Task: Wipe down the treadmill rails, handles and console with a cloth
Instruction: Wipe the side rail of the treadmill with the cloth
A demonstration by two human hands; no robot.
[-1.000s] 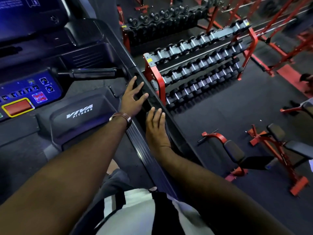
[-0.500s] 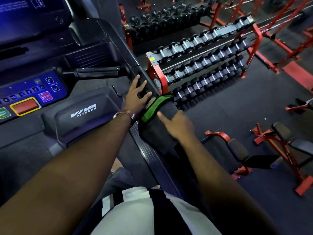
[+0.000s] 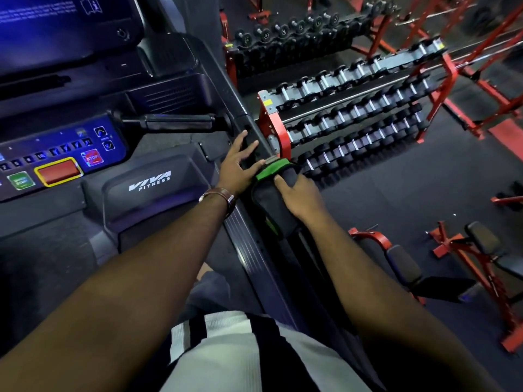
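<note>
Now the cloth [image 3: 266,200] lies draped under the right grip [image 3: 301,195].

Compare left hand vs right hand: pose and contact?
The left hand lies flat, fingers spread, on the bare rail; the right hand curls over the dark, green-edged cloth. Left hand sits further up the rail; right hand lower. Left wrist wears a brown strap; right wrist is bare. Both are on the same rail, side by side.
</note>
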